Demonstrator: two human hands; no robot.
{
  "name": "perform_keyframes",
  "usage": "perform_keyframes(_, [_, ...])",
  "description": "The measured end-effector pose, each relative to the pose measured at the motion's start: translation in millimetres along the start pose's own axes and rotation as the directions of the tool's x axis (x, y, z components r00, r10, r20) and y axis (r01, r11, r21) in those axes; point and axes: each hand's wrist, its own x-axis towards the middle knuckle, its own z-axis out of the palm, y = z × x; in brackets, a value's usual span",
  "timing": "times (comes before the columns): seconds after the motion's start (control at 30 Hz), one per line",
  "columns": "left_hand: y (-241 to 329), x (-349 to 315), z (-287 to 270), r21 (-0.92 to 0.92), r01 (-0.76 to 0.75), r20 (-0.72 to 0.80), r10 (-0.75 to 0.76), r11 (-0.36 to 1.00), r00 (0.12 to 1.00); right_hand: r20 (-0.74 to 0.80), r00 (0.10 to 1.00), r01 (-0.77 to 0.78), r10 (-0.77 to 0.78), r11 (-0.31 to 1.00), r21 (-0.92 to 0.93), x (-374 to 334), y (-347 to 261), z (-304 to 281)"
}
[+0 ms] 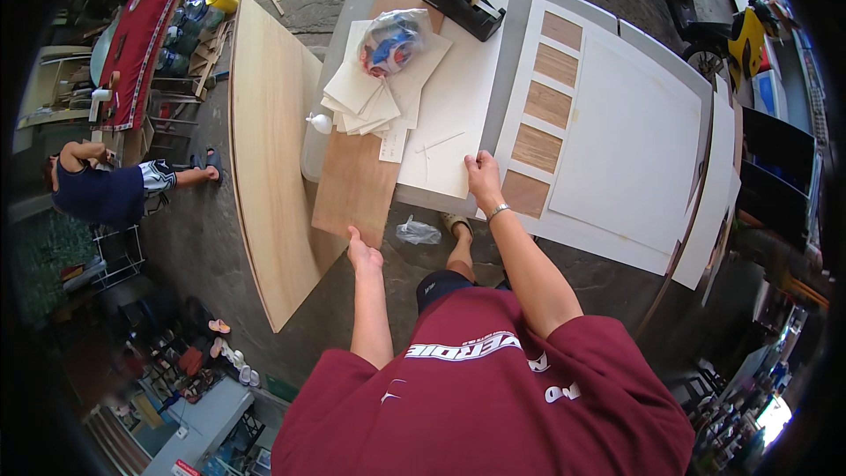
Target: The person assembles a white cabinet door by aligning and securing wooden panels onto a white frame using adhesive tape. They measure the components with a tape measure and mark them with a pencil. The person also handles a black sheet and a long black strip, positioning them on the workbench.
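Observation:
My left hand [365, 252] grips the near end of a long brown plywood strip [357, 178], which overhangs the table's front edge. The hidden fingers seem to be underneath. My right hand [483, 180] pinches the near right corner of a white board [451, 115] with a few thin lines on it. Loose cream-coloured sheets [366, 101] lie fanned across the strip and board, under a clear plastic bag [390, 42] with blue and red contents. A black tape dispenser [463, 4] stands at the far end. Right of my right hand lies a white panel [520, 79] with several wood-grain rectangles.
A large pale plywood sheet [273, 150] leans along the table's [357, 0] left side. A small white bottle [320, 123] sits at that edge. Clear plastic [418, 231] lies on the floor by my foot. Another person [106, 189] sits far left. A motorcycle [705, 9] stands back right.

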Motion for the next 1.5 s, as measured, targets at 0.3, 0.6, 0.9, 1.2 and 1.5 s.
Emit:
perform_keyframes(0.3, [-14.1, 45.4, -2.1, 0.089, 0.059, 0.179, -0.074, 0.994, 0.981, 0.12, 0.984, 0.178, -0.133, 0.637, -0.75, -3.4, -15.8, -51.5])
perform_keyframes(0.6, [-25.5, 6.6, -11.8, 0.279, -0.07, 0.005, 0.072, 0.958, 0.997, -0.653, 0.752, -0.276, -0.086, 0.859, -0.431, -88.0, 51.5, -405.7])
perform_keyframes(0.9, [-34.9, -51.2, -62.1, 0.681, -0.246, 0.096, 0.248, 0.69, 0.964, -0.887, 0.421, -0.597, -0.192, 0.677, -0.43, -107.2, 152.1, -708.1])
perform_keyframes(1.2, [-85.2, -167.7, -50.3, 0.905, -0.341, 0.34, 0.05, 0.255, 0.939, -0.863, 0.505, -0.766, -0.019, 0.451, -0.458, -76.3, 170.8, -728.3])
perform_keyframes(1.5, [-197.2, -210.6, 62.5, 0.757, -0.624, 0.647, -0.354, 0.193, 0.676, -0.487, 0.692, -0.041, -0.533, 0.644, -0.764, -155.8, -36.3, -699.8])
